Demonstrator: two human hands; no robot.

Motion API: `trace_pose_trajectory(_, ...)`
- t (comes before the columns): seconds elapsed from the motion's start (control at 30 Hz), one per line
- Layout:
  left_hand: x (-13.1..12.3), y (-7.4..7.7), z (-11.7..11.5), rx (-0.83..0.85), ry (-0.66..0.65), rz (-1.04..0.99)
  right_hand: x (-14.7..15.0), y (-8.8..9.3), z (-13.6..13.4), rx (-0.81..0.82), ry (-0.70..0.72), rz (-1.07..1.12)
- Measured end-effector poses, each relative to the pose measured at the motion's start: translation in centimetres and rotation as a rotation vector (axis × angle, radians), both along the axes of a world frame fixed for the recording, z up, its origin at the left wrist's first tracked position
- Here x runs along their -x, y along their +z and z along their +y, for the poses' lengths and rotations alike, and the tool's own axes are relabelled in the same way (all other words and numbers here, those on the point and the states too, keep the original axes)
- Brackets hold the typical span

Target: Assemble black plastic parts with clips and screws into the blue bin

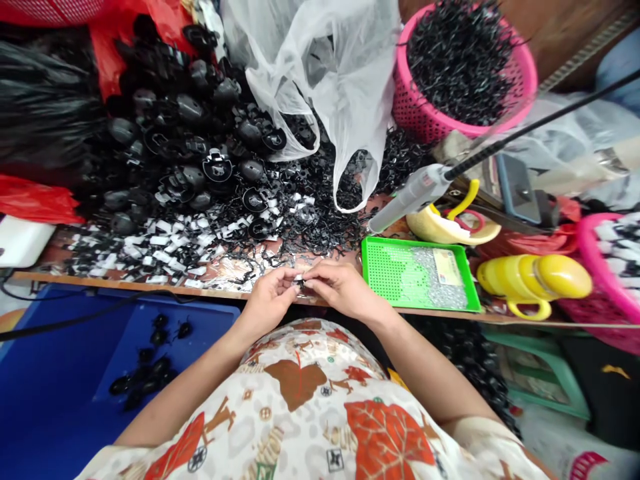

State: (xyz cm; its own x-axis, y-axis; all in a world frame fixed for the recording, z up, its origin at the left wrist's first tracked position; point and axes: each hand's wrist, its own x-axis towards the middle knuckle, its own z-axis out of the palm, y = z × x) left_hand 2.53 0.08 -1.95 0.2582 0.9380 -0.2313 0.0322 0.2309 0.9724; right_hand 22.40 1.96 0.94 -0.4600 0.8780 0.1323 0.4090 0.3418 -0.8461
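Note:
My left hand (273, 297) and my right hand (340, 287) meet at the table's front edge. Between their fingertips they pinch a small black and white plastic part (299, 281), mostly covered by the fingers. Just beyond my left hand spreads a heap of small white and black plastic parts (163, 257). Thin black plastic pieces (320, 230) are scattered past my fingertips. To the right of my right hand lies a green perforated tray (395, 303), holding small clear or silvery pieces (440, 277) and a card. A grey electric screwdriver (410, 199) hangs with its tip near the tray.
Round black plastic shells (185, 133) pile up at back left beside white plastic bags (345, 80). A pink basket (525, 80) full of black strips stands at back right. A yellow bottle (533, 277) lies on the right. Below left, a blue bin (75, 380) holds several black assemblies.

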Motion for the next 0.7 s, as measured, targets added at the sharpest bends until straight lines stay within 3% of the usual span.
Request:
trace_pose_trajectory(0.5,0.2,0.7,-0.1,-0.023,0.021,0.059,0.3,-0.5,-0.5,-0.107,-0.027,-0.025)
trace_pose_trajectory(0.7,0.3,0.9,-0.2,-0.010,-0.023,0.021,-0.1,-1.3,-0.3,0.027,0.005,0.084)
